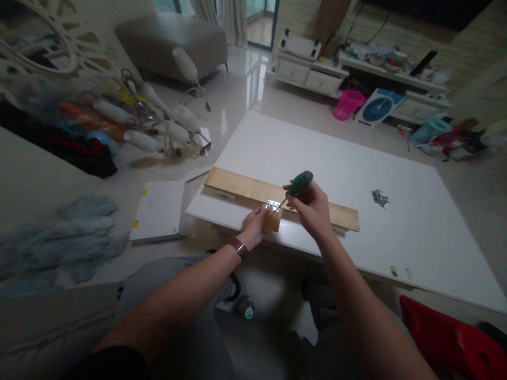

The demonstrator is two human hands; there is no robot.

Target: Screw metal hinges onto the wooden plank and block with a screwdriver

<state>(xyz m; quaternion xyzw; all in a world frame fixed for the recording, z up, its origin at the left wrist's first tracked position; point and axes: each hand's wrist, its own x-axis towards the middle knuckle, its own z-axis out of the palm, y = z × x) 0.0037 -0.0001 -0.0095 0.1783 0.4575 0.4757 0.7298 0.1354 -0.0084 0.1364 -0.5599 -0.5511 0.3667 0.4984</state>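
Observation:
My right hand (312, 208) is closed round a screwdriver with a green handle (301, 182). Its shaft slants down to a metal hinge (273, 204), which lies across the edge of a long wooden plank (241, 185) and a small wooden block (271, 224). My left hand (254, 224) grips the block from its left side, thumb and fingertips close to the hinge. Whether the tip sits in a screw is too small to tell. The plank lies on the white tabletop (317, 142), near its front edge.
Several loose hinges (380, 198) lie on the right of the tabletop. A small dark and yellow item (393, 271) is near the front edge. A white panel (158, 208) and a lamp with several white shades (174, 129) are left. A red stool-like object (443, 338) stands lower right.

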